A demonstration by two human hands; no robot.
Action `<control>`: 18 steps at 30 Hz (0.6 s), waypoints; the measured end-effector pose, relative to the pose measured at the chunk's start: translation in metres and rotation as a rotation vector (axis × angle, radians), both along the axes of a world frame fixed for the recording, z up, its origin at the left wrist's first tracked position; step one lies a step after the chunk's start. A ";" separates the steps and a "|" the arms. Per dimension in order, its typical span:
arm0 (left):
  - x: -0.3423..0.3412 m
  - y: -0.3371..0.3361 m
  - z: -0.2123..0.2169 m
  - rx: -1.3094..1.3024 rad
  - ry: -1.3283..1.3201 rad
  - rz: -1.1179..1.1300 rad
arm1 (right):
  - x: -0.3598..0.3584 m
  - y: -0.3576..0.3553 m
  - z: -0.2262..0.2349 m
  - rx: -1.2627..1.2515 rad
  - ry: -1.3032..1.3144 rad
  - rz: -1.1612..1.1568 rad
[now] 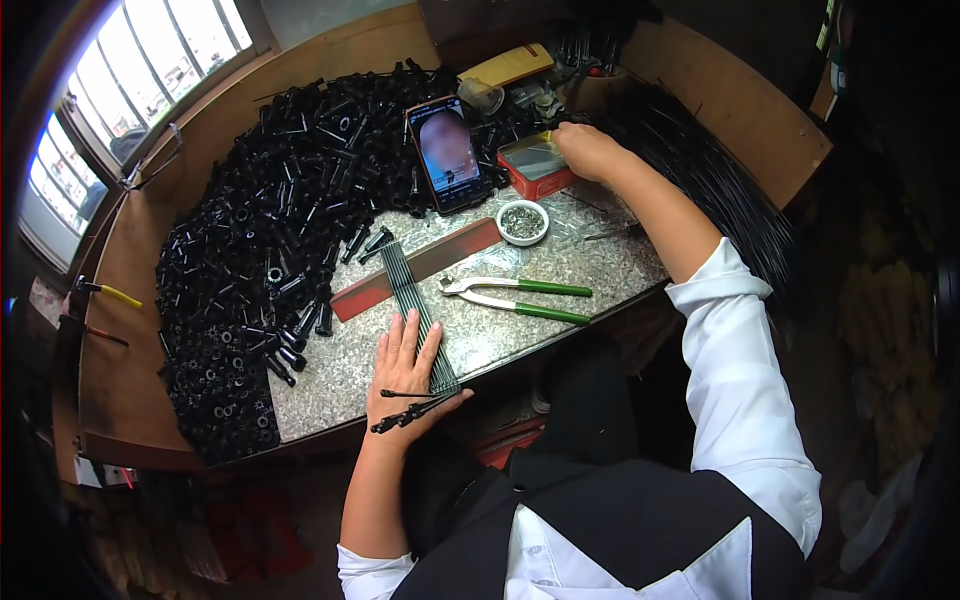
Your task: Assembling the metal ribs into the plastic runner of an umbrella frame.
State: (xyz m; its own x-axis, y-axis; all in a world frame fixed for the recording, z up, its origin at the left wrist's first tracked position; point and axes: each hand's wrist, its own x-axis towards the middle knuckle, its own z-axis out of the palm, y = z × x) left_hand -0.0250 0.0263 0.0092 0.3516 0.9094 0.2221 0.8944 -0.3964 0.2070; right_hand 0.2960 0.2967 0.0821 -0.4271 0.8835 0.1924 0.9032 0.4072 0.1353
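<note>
While your left hand (402, 368) lies spread flat, pinning the rods (412, 300) beneath its palm, keep that pressure even; your right hand (585, 150), fingers curled, dips into the red tin (537, 166) far ahead.

Speckled stone slab (560, 290) looks polished; at its nine o'clock matt black plastic parts (270, 230); pliers (515, 295) bare metal with glossy green grips; at twelve, shiny red tin (535, 165)
</note>
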 end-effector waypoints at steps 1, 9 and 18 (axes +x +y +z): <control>0.000 0.000 0.000 -0.001 0.007 0.002 | -0.006 -0.006 0.001 -0.012 0.070 0.045; 0.001 0.001 -0.004 0.068 -0.001 -0.007 | -0.106 -0.042 -0.041 -0.013 0.308 0.609; 0.000 -0.001 -0.006 0.097 -0.022 -0.019 | -0.160 -0.049 -0.056 0.007 0.244 0.601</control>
